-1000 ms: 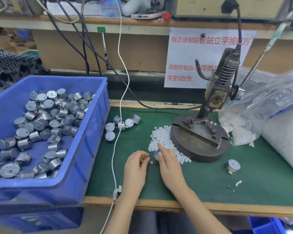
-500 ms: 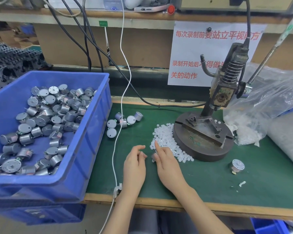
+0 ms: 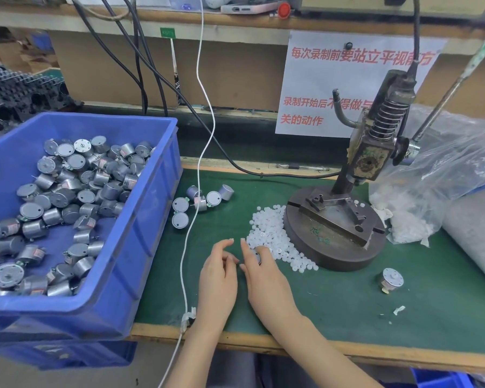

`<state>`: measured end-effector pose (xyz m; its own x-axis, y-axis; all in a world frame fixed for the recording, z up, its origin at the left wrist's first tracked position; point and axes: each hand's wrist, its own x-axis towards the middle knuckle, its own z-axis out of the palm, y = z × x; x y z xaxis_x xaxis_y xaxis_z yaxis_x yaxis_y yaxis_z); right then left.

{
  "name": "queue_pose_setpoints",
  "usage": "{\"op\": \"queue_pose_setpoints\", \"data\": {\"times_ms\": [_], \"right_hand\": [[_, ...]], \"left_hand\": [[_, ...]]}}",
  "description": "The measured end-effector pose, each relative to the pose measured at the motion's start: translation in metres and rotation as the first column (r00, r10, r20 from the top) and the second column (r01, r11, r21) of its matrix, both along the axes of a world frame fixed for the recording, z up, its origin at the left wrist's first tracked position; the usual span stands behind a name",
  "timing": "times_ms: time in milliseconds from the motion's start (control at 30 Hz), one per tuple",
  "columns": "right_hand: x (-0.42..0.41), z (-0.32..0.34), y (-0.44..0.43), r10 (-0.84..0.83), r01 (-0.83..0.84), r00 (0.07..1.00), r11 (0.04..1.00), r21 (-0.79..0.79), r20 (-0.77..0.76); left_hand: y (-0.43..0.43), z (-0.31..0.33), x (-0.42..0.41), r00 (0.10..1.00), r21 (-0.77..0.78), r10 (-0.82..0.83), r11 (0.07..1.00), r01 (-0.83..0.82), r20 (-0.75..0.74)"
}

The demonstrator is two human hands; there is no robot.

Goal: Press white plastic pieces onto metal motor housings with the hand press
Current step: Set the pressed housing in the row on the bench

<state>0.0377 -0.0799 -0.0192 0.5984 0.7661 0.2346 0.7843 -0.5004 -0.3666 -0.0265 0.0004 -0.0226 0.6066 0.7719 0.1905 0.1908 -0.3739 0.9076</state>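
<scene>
Head view: a white paper notice (image 3: 333, 88) behind the green-topped bench (image 3: 347, 309) carries red Chinese print; its top line reads 每次录制前要站立平视前方. The right hand (image 3: 266, 278) curls round a small silver metal motor housing (image 3: 257, 257). The housing is mostly hidden, so its axis is unclear. It sits at the near edge of a heap of white plastic pieces (image 3: 272, 233), which touches the base of the dark iron hand press (image 3: 333, 239). The left hand (image 3: 219, 275) lies just beside the right, fingers loosely bent; I cannot tell whether it holds anything.

Green bench (image 3: 347, 303) bears blue crate (image 3: 140, 247), hand press (image 3: 333, 233), white pieces (image 3: 269, 231), loose motors (image 3: 180, 204)
</scene>
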Motion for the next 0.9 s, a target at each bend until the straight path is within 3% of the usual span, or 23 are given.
{"op": "queue_pose_setpoints", "data": {"times_ms": [267,433,500,633,700,900], "right_hand": [[0.001,-0.004,0.005,-0.024,0.02,0.997,0.998,-0.052,-0.074],[0.005,0.003,-0.008,0.055,0.082,0.916,0.945,0.318,-0.398],[0.005,0.005,-0.012,0.078,0.184,0.849,0.883,0.431,-0.523],[0.012,0.008,-0.018,0.218,0.453,0.593,0.705,0.546,-0.775],[0.017,0.009,-0.02,0.268,0.496,0.511,0.684,0.535,-0.817],[0.021,0.01,-0.022,0.315,0.596,0.367,0.643,0.481,-0.875]], "left_hand": [[-0.001,0.001,-0.002,0.999,0.02,-0.006,1.0,0.007,-0.034],[-0.001,0.003,0.0,0.998,0.037,-0.016,0.999,0.018,-0.055],[-0.001,0.004,-0.001,0.997,0.058,-0.047,0.997,0.05,-0.053],[-0.006,0.005,0.0,0.982,0.208,-0.138,0.964,0.162,-0.128],[-0.008,0.006,0.0,0.976,0.302,-0.137,0.936,0.183,-0.168],[-0.006,0.006,-0.001,0.982,0.248,-0.124,0.956,0.157,-0.141]]}}
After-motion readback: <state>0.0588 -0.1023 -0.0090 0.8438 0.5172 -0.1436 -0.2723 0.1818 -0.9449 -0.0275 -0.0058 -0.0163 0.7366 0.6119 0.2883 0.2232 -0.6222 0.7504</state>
